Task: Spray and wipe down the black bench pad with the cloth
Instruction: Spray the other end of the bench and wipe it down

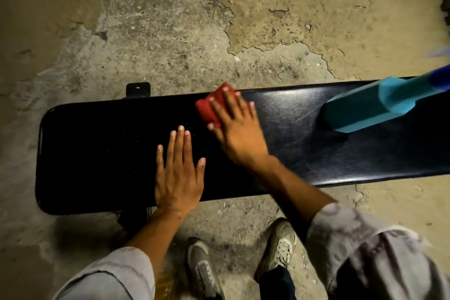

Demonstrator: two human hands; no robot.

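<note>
Leftmost, the black bench pad point(97, 153) ends in a rounded corner over cracked concrete floor point(151, 39), with a small black metal bracket point(138, 89) showing past its far edge. Near the middle, the left hand point(179, 175) lies flat on the vinyl, fingers straight and close together, holding nothing; it looks like a brace. Just to its right and farther away, the right hand point(235, 124) is spread open, palm down, pressing a folded red cloth point(214, 107) against the far half of the pad, so the cloth is pinned rather than gripped. Farther right, a teal spray bottle point(370, 107) with a blue top lies on its side on the pad (the top runs out of view).

Wiping seems under way, and the risk is the bottle: a long stroke to the right could knock it, and it may roll off onto the floor. Pinned only by a flat palm, the cloth could also bunch or slip out on a quick pass, leaving streaks.

The pad to the right shines with faint swirl marks, while the left part looks dull with fine pale specks, possibly spray droplets or dust. Lighting is dim and yellowish; the floor is patchy, with peeling coating. Grey sneakers point(277, 246) stand at the near side.
</note>
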